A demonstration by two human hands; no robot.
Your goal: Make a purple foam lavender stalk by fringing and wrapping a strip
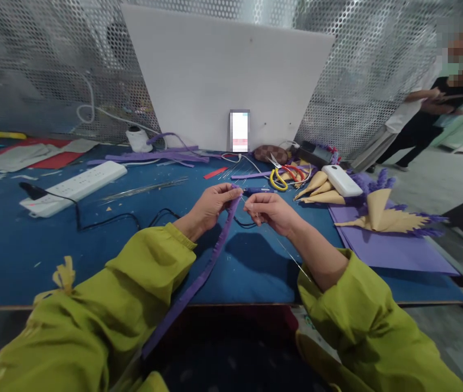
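Observation:
A long purple strip [214,260] hangs from the fingertips of my left hand [214,205], its lower end reaching past the table's front edge. Thumb and fingers of that hand pinch its upper end. Just to the right, my right hand [271,211] has its fingers closed on a thin wire [289,253], which trails down toward my right sleeve. One end of the wire meets the top of the strip between the two hands. Behind the fingertips, a blue pen [259,190] lies on the blue table [255,280].
A white power strip [76,188] with a black cable lies left. Scissors [279,178], tan paper cones [319,188], a white device [342,181], purple sheets [394,247] and a wrapped purple flower [394,219] are right. A phone [240,130] stands behind. Two people stand far right.

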